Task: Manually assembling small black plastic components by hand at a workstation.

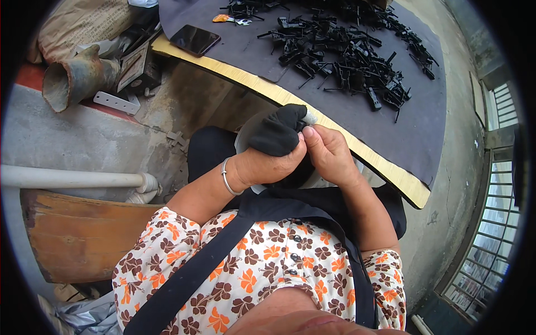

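Observation:
A bunched black cloth (276,131) is wrapped about the fingers of my left hand (271,166), which closes round it from below. The cloth hides most of those fingers. My right hand (333,155) meets it at the right end, thumb and fingertips pinched together. A small dark bit shows by the pinch, too small to name. Just above my right fingertips is a pale grey tip (311,118), its kind unclear. Both hands are close together over my lap, beside the table's near edge. Below them, a light-coloured rounded container (241,139) is partly hidden.
A table with a dark mat (413,131) and yellow wooden edge (385,167) bears a heap of black plastic parts (357,67). A phone (195,40) and an orange-handled tool (222,18) lie there too. At left are a rusty pipe (84,78) and white pipe (72,177).

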The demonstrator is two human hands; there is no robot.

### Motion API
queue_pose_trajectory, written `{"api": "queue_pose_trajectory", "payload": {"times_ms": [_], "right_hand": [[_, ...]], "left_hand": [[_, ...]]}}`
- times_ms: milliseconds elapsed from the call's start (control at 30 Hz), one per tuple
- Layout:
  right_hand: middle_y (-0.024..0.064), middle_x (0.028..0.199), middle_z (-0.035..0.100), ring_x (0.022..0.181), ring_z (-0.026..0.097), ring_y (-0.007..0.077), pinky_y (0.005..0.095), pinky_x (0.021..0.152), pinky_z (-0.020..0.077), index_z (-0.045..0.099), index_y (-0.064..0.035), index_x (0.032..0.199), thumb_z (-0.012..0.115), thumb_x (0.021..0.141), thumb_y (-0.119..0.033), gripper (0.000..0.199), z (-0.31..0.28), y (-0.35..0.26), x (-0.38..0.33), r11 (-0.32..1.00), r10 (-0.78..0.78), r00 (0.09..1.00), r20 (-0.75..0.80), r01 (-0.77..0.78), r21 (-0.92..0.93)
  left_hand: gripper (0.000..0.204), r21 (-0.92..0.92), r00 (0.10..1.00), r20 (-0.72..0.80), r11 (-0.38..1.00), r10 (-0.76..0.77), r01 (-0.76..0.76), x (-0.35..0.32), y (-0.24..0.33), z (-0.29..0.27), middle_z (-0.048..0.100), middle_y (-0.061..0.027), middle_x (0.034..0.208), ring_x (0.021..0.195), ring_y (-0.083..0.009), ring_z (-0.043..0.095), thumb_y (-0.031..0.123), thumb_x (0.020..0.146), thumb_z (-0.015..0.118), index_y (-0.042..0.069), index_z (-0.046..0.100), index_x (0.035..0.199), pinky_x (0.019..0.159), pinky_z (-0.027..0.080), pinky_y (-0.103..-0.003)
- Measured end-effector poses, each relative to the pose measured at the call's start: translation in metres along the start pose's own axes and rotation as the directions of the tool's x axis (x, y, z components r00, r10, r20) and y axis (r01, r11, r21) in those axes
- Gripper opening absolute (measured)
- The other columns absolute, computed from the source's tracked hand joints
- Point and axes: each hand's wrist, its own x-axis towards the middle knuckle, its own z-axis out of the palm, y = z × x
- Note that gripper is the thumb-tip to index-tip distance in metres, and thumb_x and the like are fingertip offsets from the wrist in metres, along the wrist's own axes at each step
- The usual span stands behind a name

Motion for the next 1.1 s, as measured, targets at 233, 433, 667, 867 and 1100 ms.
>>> {"api": "queue_pose_trajectory", "payload": {"times_ms": [233,433,667,867,1100], "right_hand": [[0.0040,0.058,0.047,0.053,0.044,0.0106,0.0278,0.048,0.0354,0.057,-0.0006,0.079,0.057,0.091,-0.024,0.027,-0.040,-0.019,0.005,0.800,-0.242,0.929,-0.280,0.027,-0.600],[0.0161,0.085,0.064,0.080,0.063,0.0317,0.0407,0.069,0.0486,0.057,-0.0072,0.102,0.059,0.086,-0.030,0.028,-0.090,-0.006,0.016,0.245,-0.111,0.864,-0.491,-0.455,-0.856],[0.0131,0.072,0.059,0.061,0.056,0.0281,0.0371,0.058,0.0449,0.057,-0.0061,0.098,0.062,0.081,-0.016,0.021,-0.069,-0.006,0.004,0.508,-0.239,0.942,-0.237,-0.087,-0.857],[0.0066,0.064,0.051,0.051,0.046,0.0148,0.0273,0.047,0.0388,0.058,-0.0029,0.104,0.066,0.075,-0.002,0.030,-0.056,-0.023,-0.007,0.635,-0.488,0.863,-0.130,0.249,-0.731],[0.0079,0.063,0.052,0.053,0.052,0.0214,0.0306,0.049,0.0414,0.059,-0.0039,0.106,0.055,0.058,0.010,0.050,-0.043,-0.023,-0.003,0.586,-0.548,0.827,0.126,0.487,-0.648]], "left_hand": [[0.030,-0.325,0.901,0.234,0.844,-0.366,0.427,0.003,0.008,-0.012,0.057,-0.0123,0.092,0.074,-0.0151,0.056,0.003,0.086,0.048,-0.008,0.048,0.114,0.068,0.048,-0.028],[0.038,-0.610,0.847,0.294,0.595,-0.443,0.523,0.004,0.003,-0.013,0.054,-0.0082,0.095,0.072,-0.0111,0.054,0.006,0.090,0.046,-0.006,0.039,0.126,0.059,0.049,-0.022],[0.023,0.159,0.982,0.180,0.987,-0.051,0.022,-0.007,-0.009,-0.007,0.062,-0.0133,0.105,0.104,-0.0288,0.054,0.009,0.081,0.060,0.003,0.064,0.103,0.094,0.038,-0.039],[0.020,0.146,0.999,-0.030,0.989,-0.035,0.039,0.003,-0.011,-0.005,0.064,-0.0090,0.088,0.077,-0.0194,0.063,0.013,0.089,0.055,0.002,0.064,0.102,0.069,0.049,-0.029],[0.023,-0.728,0.495,0.590,-0.156,-0.638,0.668,0.018,0.004,-0.008,0.063,-0.0002,0.086,0.064,-0.0055,0.056,0.018,0.092,0.053,0.003,0.063,0.106,0.048,0.042,-0.019]]}}
